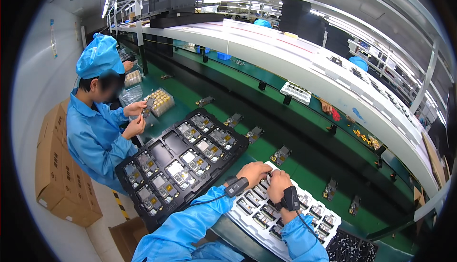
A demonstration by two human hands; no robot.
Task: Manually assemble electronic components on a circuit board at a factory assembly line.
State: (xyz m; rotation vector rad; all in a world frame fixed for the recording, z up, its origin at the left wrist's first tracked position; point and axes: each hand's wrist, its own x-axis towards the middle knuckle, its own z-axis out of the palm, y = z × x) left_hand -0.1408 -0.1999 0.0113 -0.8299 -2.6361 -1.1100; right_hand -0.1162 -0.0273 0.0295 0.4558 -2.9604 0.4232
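Observation:
My left hand (253,171) and my right hand (278,184) are together over the far edge of a white tray (304,224) that holds several small dark parts in rows. Both hands are curled around one small part between the fingertips; the part itself is mostly hidden. Each wrist carries a black band with a cable. A black tray (164,143) with several small assemblies with gold and white pieces lies to the left of my hands.
A green conveyor belt (304,133) carries several small modules. On my left a co-worker in blue coat and cap (95,119) handles a part beside a clear tray of gold parts (161,101). Cardboard boxes (59,176) stand on the floor. A white shelf (285,52) runs overhead.

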